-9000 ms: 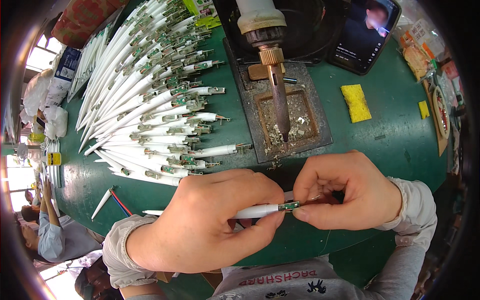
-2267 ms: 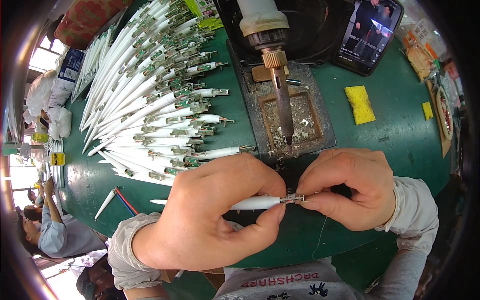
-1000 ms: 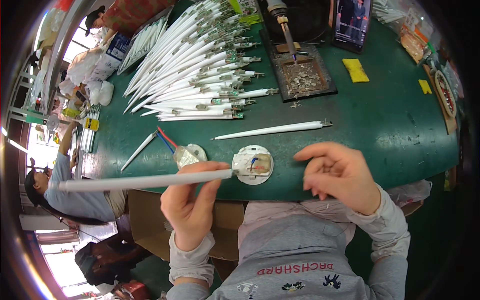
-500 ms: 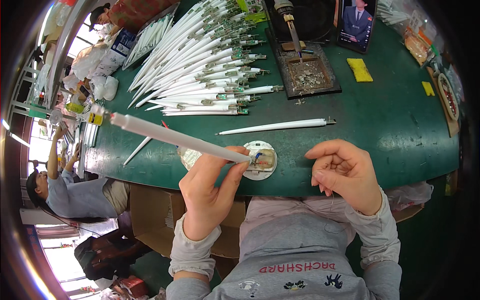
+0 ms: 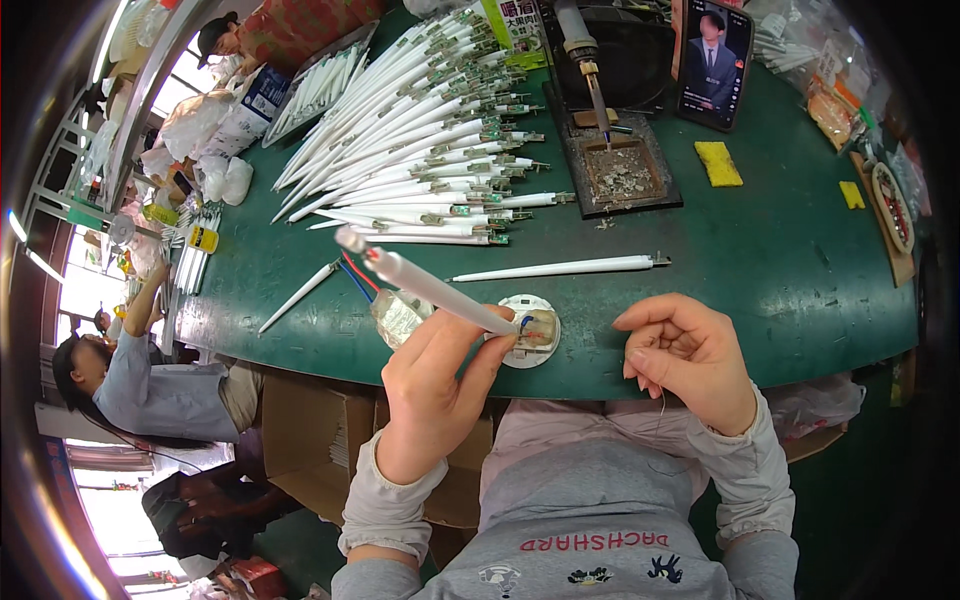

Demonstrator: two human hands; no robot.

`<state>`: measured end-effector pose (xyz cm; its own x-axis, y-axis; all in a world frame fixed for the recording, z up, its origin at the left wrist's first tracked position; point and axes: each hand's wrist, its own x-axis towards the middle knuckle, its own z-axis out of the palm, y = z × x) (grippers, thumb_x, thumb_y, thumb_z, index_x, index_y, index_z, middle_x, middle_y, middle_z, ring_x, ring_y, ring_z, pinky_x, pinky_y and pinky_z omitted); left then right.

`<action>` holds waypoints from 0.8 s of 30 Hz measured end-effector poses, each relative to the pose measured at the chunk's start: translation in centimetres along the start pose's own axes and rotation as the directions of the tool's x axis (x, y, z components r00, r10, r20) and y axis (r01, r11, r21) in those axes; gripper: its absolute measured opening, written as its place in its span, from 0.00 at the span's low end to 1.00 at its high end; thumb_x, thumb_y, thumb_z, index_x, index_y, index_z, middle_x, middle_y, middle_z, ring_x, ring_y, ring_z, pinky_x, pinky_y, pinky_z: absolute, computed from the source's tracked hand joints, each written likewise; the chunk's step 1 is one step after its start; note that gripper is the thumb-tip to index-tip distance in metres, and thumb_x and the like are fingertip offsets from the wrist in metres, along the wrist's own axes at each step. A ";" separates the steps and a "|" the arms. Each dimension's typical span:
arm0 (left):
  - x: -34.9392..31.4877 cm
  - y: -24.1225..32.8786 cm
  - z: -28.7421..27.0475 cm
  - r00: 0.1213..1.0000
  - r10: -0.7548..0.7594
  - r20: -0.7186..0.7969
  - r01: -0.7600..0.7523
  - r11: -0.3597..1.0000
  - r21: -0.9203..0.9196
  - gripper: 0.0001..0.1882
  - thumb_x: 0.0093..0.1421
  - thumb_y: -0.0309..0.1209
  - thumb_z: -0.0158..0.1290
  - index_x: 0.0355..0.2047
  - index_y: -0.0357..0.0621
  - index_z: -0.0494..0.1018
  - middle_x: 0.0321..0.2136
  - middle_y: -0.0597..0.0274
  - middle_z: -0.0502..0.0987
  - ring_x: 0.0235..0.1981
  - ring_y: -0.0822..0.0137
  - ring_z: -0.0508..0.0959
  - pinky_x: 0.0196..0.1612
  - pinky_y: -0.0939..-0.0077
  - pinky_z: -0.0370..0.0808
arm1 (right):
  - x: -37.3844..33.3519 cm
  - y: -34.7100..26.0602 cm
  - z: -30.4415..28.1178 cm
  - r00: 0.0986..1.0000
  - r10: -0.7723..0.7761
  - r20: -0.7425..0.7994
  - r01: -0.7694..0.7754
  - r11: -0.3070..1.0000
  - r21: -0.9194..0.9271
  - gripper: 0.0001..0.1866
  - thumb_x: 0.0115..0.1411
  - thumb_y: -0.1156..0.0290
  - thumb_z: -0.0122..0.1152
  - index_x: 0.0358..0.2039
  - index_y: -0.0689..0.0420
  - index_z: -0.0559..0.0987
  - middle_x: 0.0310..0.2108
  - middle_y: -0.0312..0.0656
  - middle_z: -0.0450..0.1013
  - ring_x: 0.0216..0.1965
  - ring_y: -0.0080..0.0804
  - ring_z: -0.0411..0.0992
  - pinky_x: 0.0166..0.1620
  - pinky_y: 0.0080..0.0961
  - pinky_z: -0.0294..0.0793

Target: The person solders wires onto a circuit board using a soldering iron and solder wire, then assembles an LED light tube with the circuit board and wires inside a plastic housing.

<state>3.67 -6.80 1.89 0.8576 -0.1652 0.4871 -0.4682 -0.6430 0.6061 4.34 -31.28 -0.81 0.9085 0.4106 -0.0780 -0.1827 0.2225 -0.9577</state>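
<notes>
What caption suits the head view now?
Left hand holds a white rod near a round white disc, soldering iron beyond.

A small electronics assembly workshop. A soldering iron stands over a dark stand littered with metallic scraps, near a yellow sponge, on a green tabletop. Beside it fans a large batch of near-identical white tapered rods, small green circuit boards at their ends. At the left, a co-worker in a light blue shirt sits near bright windows; open cardboard boxes stand below.
</notes>
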 end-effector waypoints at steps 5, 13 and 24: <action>-0.1 -0.1 0.1 1.000 0.008 -0.006 -0.008 1.000 0.011 0.08 0.54 0.17 0.58 0.35 0.37 0.77 0.31 0.59 0.81 0.28 0.68 0.78 0.33 0.78 0.73 | 0.0 0.0 0.0 1.000 -0.001 -0.003 0.001 1.000 -0.011 0.16 0.59 0.79 0.59 0.49 0.66 0.73 0.31 0.38 0.75 0.30 0.15 0.71 0.29 0.10 0.70; -0.1 -0.2 -0.2 1.000 0.012 0.015 -0.012 1.000 0.014 0.08 0.54 0.17 0.58 0.36 0.36 0.77 0.31 0.58 0.81 0.29 0.68 0.79 0.34 0.78 0.74 | 0.0 0.0 0.0 1.000 -0.013 0.005 0.013 1.000 -0.025 0.15 0.60 0.78 0.59 0.48 0.66 0.74 0.30 0.38 0.75 0.29 0.16 0.71 0.29 0.11 0.71; -0.3 -1.0 -0.2 0.999 -0.052 -0.012 0.051 0.995 -0.089 0.09 0.53 0.16 0.59 0.36 0.34 0.76 0.32 0.57 0.80 0.30 0.66 0.80 0.35 0.77 0.75 | 0.0 0.1 0.0 1.000 -0.012 0.002 0.012 1.000 0.007 0.15 0.60 0.79 0.59 0.47 0.66 0.74 0.31 0.39 0.75 0.29 0.15 0.71 0.28 0.10 0.70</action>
<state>3.86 -6.01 1.30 0.8783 -0.1221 0.4623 -0.4408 -0.5814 0.6838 4.30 -31.26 -0.92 0.9100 0.4093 -0.0663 -0.1746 0.2331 -0.9567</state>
